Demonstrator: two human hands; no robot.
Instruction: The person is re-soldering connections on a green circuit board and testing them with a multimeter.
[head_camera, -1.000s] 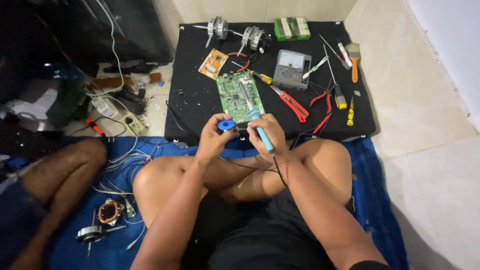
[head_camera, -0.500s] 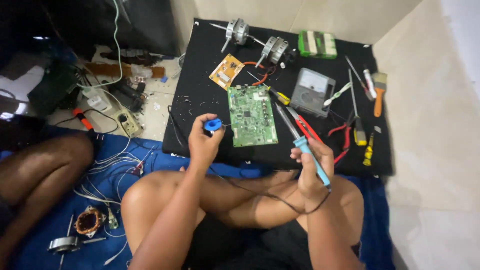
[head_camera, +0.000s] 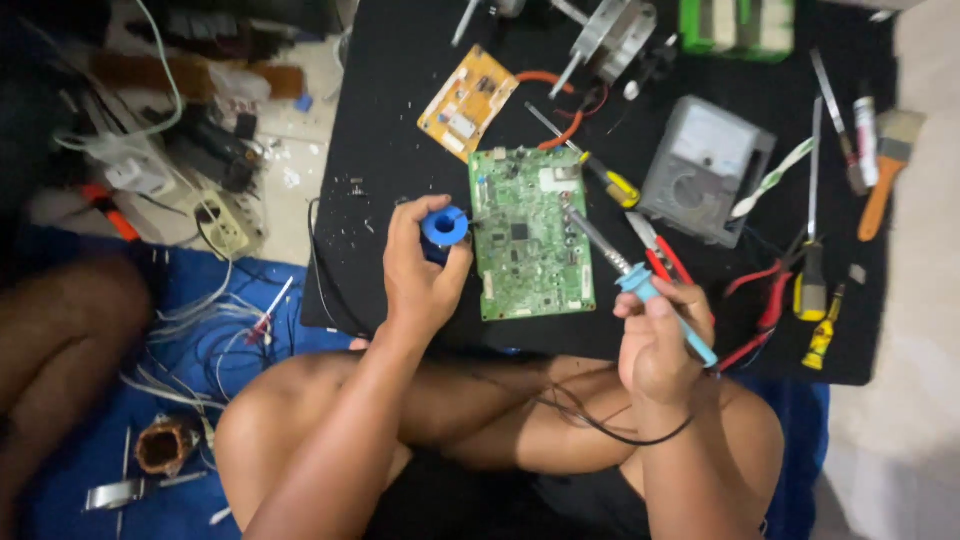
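A green circuit board (head_camera: 530, 235) lies flat on the black work mat (head_camera: 400, 110). My left hand (head_camera: 420, 275) grips a small blue spool of solder (head_camera: 445, 225) just left of the board's edge. My right hand (head_camera: 660, 340) holds a soldering iron with a light blue handle (head_camera: 660, 300); its metal tip reaches up and left over the board's upper right part. The iron's black cord loops down across my crossed legs.
On the mat lie a yellow circuit board (head_camera: 465, 100), a grey multimeter (head_camera: 705, 170), a yellow-handled screwdriver (head_camera: 600, 175), red pliers (head_camera: 760, 290), a brush (head_camera: 885, 165) and motor parts (head_camera: 610, 35). A power strip (head_camera: 220, 225), loose wires and another person's leg (head_camera: 60, 330) are at left.
The view has come closer to the mat. My hands have spread apart, the left with the spool to the board's left edge, the right lowering the iron tip onto the board.
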